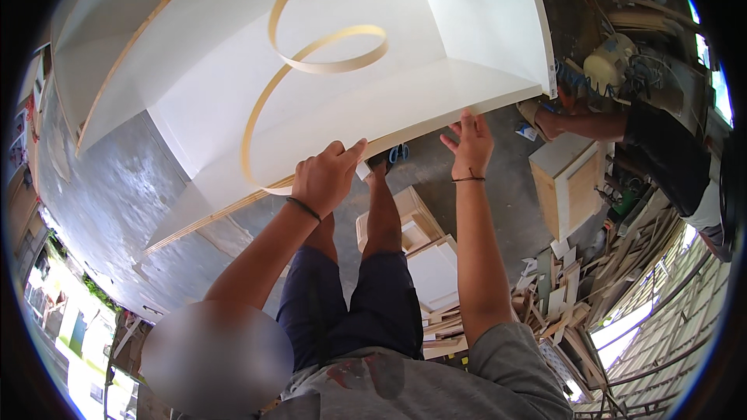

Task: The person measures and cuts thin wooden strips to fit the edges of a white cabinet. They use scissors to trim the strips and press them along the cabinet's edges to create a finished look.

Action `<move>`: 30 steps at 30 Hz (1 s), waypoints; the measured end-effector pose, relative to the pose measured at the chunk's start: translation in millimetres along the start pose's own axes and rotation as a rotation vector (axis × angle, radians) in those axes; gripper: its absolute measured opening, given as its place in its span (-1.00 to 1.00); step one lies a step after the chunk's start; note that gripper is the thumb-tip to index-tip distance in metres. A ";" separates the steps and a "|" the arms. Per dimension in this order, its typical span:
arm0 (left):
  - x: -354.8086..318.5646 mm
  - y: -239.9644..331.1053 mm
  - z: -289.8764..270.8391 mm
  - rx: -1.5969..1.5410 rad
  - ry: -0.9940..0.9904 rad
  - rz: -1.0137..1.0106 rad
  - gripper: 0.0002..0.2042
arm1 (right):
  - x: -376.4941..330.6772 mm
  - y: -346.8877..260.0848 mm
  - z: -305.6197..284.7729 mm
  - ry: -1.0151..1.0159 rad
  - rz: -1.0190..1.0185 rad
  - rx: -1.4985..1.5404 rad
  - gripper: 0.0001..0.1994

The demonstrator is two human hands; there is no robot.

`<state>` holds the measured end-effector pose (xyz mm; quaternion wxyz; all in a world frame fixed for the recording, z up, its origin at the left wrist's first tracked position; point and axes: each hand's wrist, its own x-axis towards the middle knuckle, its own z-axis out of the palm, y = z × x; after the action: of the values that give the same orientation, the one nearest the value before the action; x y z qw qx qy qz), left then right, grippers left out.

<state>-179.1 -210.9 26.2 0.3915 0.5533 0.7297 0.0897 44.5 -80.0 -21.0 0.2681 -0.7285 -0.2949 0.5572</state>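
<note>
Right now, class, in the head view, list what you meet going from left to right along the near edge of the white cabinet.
Curling edging strip → left hand → right hand → co-worker's arm

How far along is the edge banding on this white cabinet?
Done: cabinet assembled. In hand: left hand pinches the tan banding strip against the front plywood edge; right hand presses the same edge, open. Left: most of the strip lies loose, coiled over the panel.
</note>
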 end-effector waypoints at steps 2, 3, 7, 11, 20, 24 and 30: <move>0.7 -2.5 3.9 -0.004 -0.001 -0.007 -0.72 | -0.1 -0.5 0.5 0.015 0.002 0.001 -0.65; 2.0 -3.2 6.5 -0.005 0.003 -0.012 -0.72 | 0.5 0.4 0.3 0.015 0.000 0.008 -0.65; 2.1 -2.8 9.3 0.003 0.014 -0.035 -0.71 | -0.9 0.8 1.0 0.041 -0.002 0.010 -0.61; 5.0 1.0 5.5 -0.038 0.014 -0.044 -0.74 | 5.4 22.4 -2.1 0.321 -0.409 -0.136 -0.53; 8.6 -2.6 8.0 -0.082 0.030 -0.074 -0.79 | -31.1 -15.7 8.5 -0.254 -1.204 -1.083 -0.82; 9.6 -1.2 10.4 -0.065 0.056 -0.078 -0.81 | -22.8 -29.5 19.9 -0.470 -1.120 -1.104 -0.92; 7.2 -0.6 9.3 -0.097 0.030 -0.098 -0.79 | -27.8 -47.0 50.1 -0.716 -0.835 -1.287 -0.86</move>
<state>-173.9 -207.5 16.1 0.4107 0.4961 0.7564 0.1139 -16.0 -65.1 19.1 -0.1246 -0.3498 -0.8667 0.3330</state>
